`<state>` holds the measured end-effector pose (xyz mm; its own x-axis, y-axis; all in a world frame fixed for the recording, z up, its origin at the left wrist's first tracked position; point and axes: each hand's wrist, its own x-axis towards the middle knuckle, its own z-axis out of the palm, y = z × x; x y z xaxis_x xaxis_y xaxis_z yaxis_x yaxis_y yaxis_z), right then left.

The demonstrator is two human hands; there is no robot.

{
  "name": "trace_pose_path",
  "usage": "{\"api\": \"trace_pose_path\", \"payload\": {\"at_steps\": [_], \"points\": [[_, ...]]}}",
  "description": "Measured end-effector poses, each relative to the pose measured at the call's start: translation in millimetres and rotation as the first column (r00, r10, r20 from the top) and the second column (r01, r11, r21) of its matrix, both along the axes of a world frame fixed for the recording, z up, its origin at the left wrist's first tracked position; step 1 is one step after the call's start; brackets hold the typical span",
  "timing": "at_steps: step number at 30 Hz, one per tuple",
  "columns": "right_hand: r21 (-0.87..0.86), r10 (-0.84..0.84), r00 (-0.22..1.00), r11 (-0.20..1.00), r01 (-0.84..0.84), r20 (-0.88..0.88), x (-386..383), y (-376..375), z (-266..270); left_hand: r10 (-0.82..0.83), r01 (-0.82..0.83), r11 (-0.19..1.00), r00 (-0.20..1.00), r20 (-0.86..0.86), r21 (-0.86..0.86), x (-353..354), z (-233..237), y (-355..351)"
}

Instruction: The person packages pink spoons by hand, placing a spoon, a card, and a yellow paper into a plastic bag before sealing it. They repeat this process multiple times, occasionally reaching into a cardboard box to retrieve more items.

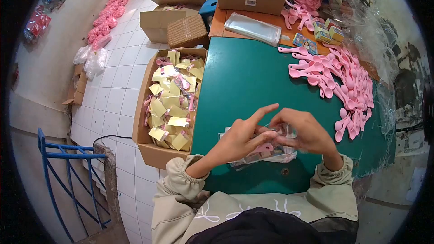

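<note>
My left hand point(244, 136) is over the near part of the green table, its thumb and a finger pinched together on a clear plastic bag point(250, 158) while the index finger points up and away. From the other side, my right hand point(307, 129) curls its fingers and thumb round the same clear plastic. The handle of a pink measuring spoon point(264, 148) shows below the fingertips, seemingly inside the bag. More clear plastic lies beneath the hands; its layers are hard to tell apart.
Pink spoons point(348, 77) are heaped on the green table point(239, 77) at right. A carton point(142, 126) of packed spoons with yellow cards stands at left. Small boxes point(305, 44), clear bags point(253, 28) and a brown box point(251, 2) sit at the back. A blue metal rack point(68, 156) is at lower left.
</note>
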<state>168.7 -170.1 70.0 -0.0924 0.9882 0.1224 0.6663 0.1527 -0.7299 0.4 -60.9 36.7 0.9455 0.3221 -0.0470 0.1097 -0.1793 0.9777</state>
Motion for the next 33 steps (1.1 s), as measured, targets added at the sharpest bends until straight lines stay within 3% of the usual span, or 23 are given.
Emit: {"api": "trace_pose_path", "payload": {"at_steps": [3, 6, 9, 12, 16, 19, 20, 26, 29, 31, 32, 33], "points": [[-0.099, -0.058, 0.997, 0.994, 0.052, -0.057, -7, -7, -9, 0.128, -0.095, 0.962, 0.985, -0.113, 0.257, -6, -2, -13], [-0.154, -0.164, 0.975, 0.978, 0.142, -0.148, -11, -18, -21, 0.116, -0.082, 0.938, 0.990, -0.081, 0.338, -19, -10, -13], [-0.218, -0.304, 0.932, 0.940, 0.261, -0.196, -5, -36, -30, -0.033, 0.040, 0.997, 0.994, -0.104, 0.068, -44, -20, 4], [-0.320, -0.407, 0.853, 0.897, 0.306, -0.326, -6, -50, -44, 0.051, -0.046, 0.975, 0.999, 0.016, -0.218, -60, -32, 0], [-0.289, -0.383, 0.795, 0.918, 0.271, -0.471, -19, -56, -55, 0.136, -0.155, 0.976, 0.982, -0.129, -0.154, -66, -26, -10], [-0.442, -0.484, 0.648, 0.863, 0.244, -0.588, -27, -61, -51, 0.172, -0.176, 0.982, 0.984, -0.053, -0.074, -65, -29, -19], [-0.476, -0.507, 0.617, 0.848, 0.233, -0.602, -27, -64, -53, 0.139, -0.143, 0.981, 0.990, -0.038, -0.130, -65, -30, -19], [-0.365, -0.506, 0.662, 0.861, 0.354, -0.553, -29, -70, -66, 0.052, -0.063, 0.950, 0.998, -0.045, -0.305, -71, -36, -17], [-0.431, -0.502, 0.596, 0.860, 0.272, -0.627, -32, -64, -53, 0.094, -0.111, 0.917, 0.994, -0.064, -0.382, -73, -38, -18], [-0.422, -0.450, 0.726, 0.874, 0.239, -0.521, -23, -71, -53, 0.116, -0.136, 0.913, 0.991, -0.073, -0.385, -73, -38, -18], [-0.421, -0.417, 0.783, 0.880, 0.221, -0.462, -20, -72, -52, 0.186, -0.191, 0.949, 0.982, -0.044, -0.249, -71, -39, -19], [-0.310, -0.434, 0.826, 0.891, 0.332, -0.361, -21, -73, -51, 0.250, -0.249, 0.962, 0.968, -0.007, -0.111, -68, -40, -23]]}}
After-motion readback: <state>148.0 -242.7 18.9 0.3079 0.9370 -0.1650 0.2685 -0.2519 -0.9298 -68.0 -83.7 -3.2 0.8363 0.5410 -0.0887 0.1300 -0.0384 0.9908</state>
